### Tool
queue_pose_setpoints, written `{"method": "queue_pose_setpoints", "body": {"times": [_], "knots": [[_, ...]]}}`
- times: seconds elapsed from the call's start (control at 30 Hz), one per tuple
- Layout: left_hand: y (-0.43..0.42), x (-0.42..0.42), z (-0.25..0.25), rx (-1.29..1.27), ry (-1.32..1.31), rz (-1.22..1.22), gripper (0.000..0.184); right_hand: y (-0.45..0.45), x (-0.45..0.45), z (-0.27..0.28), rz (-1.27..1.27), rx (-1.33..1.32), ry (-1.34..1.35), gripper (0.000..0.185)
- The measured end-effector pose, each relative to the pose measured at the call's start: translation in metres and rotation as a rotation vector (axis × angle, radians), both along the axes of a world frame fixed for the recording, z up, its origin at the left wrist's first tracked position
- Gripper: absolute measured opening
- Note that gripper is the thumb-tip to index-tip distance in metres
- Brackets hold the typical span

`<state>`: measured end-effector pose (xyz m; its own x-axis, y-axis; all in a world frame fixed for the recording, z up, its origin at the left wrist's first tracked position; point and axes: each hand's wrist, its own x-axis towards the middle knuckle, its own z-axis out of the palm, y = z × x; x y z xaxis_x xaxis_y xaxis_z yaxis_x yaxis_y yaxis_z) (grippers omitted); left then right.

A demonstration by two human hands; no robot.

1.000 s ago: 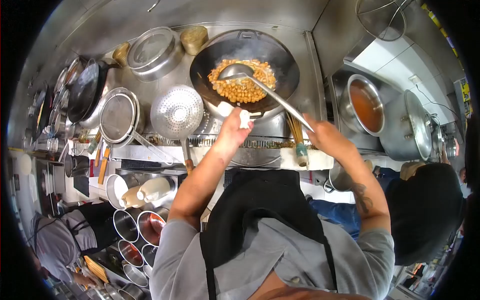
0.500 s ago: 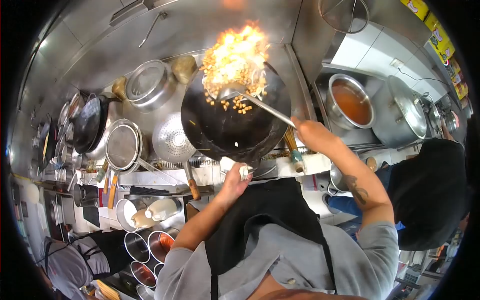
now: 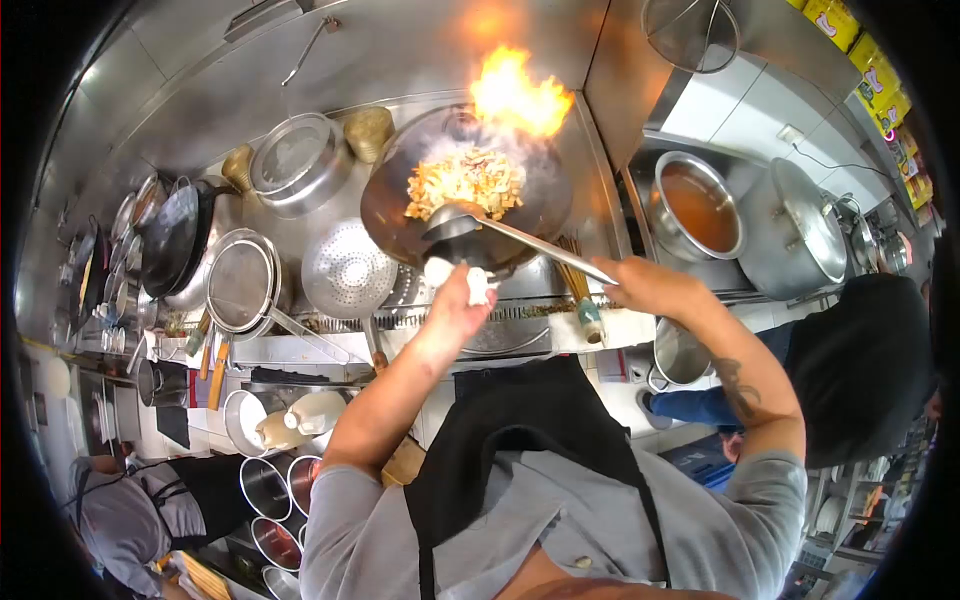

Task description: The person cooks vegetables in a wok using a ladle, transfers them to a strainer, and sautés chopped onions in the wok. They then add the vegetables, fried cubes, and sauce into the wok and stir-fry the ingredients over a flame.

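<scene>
A dark wok (image 3: 400,210) sits on the stove with browned food cubes (image 3: 465,183) in its middle. Flames (image 3: 520,92) rise at its far right edge. My left hand (image 3: 463,305) is closed round a white cloth (image 3: 440,272) at the wok's near edge; the wok's handle is hidden there. In my right hand (image 3: 640,285) is the handle of a long metal ladle (image 3: 540,245), whose bowl is inside the wok, on the near side of the food.
Left of the wok are a perforated skimmer (image 3: 348,268), a mesh strainer (image 3: 238,285) and a lidded pan (image 3: 300,165). A pot of reddish liquid (image 3: 697,205) and a large lidded pot (image 3: 793,230) stand right. Co-workers (image 3: 850,370) are at both sides.
My left hand and the wok have moved forward, away from my body. The tossed food has settled back into the wok, and the flames have shrunk and shifted to its far right edge.
</scene>
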<state>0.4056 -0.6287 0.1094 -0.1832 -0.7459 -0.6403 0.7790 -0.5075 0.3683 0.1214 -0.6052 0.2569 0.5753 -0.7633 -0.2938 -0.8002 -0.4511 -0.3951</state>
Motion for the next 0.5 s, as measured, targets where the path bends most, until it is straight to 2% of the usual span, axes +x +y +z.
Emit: {"method": "queue_pose_setpoints", "body": {"times": [0.03,0.1,0.13,0.17,0.23,0.27,0.3,0.37,0.4,0.5], "knots": [[0.014,-0.003,0.02,0.012,-0.001,0.013,0.018,-0.005,-0.003,-0.002,-0.023,0.036,0.0,0.044],[-0.004,0.001,0.017,0.042,0.054,0.02,0.016,-0.025,-0.008,-0.015,-0.064,0.117,-0.006,0.045],[-0.016,0.0,0.022,0.089,0.019,0.087,0.015,-0.041,-0.015,-0.041,0.035,-0.073,-0.034,0.043],[-0.021,0.004,0.011,0.024,0.015,0.075,0.014,-0.046,-0.009,-0.047,-0.043,-0.058,0.025,0.041],[-0.012,0.007,-0.078,-0.165,0.081,0.038,0.013,-0.056,0.011,-0.05,-0.201,-0.047,0.146,0.037],[0.006,0.003,-0.092,-0.097,0.03,-0.006,0.013,-0.051,0.011,-0.057,-0.085,-0.306,0.169,0.024],[0.022,0.009,-0.119,-0.102,0.104,-0.146,0.015,-0.047,0.011,-0.054,-0.044,-0.37,0.206,0.024],[0.052,-0.007,-0.054,-0.084,0.05,-0.093,0.014,-0.04,0.004,-0.031,-0.043,-0.317,0.178,0.037],[0.041,-0.006,-0.055,-0.044,-0.032,-0.049,0.013,-0.038,-0.002,-0.022,-0.052,-0.299,0.166,0.037],[-0.042,0.018,-0.076,-0.055,0.115,0.048,0.012,-0.029,-0.016,-0.001,-0.048,-0.295,0.142,0.038]]}}
